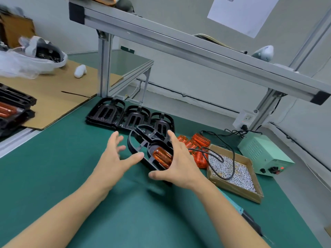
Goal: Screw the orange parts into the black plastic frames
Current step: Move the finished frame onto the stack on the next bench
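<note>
Right hand (180, 161) grip spans black frame (141, 140) holding orange part (162, 157), left hand (114, 156) spread empty at 9 o'clock; steady both edges before screwing.

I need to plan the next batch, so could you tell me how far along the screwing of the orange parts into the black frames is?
Looks done: frames holding orange parts are stacked at the far left. In hand: the right hand grips a black frame with an orange part seated; the left hand is open beside it. Whether it is screwed is unclear. Left: three empty frames, loose orange parts, a box of screws.
</note>
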